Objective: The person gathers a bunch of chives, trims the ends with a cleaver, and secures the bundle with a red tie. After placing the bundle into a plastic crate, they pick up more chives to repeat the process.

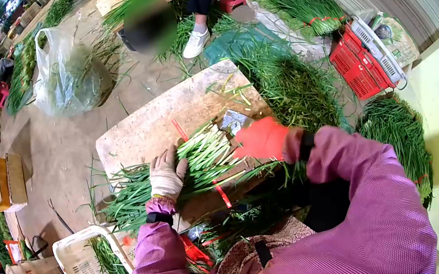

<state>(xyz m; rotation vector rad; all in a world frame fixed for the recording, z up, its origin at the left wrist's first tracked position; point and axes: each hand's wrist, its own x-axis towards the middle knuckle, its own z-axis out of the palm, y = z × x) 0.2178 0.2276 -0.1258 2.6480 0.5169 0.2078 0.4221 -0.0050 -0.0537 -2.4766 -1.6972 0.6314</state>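
Note:
A bunch of garlic chives [207,150] lies across a worn wooden board [152,110], pale stem ends to the right and green leaves to the left. My left hand [167,174], in a whitish glove, rests on the bunch with its fingers stretched out and thumb apart. At the pale ends is my right hand [261,140] in an orange-red glove, fingers curled in. What it holds I cannot tell. Right beside its fingers shows a flat silvery piece [234,121]. A red tie strip [221,194] sticks out below the bunch, and another end shows above it.
Loose chives [298,90] are heaped right of the board. A red basket [360,63] stands farther right, above tied chives [395,138]. At lower left is a white crate [94,271]. A clear plastic bag [66,75] sits on the floor, and a person's white shoe [196,43] is beyond the board.

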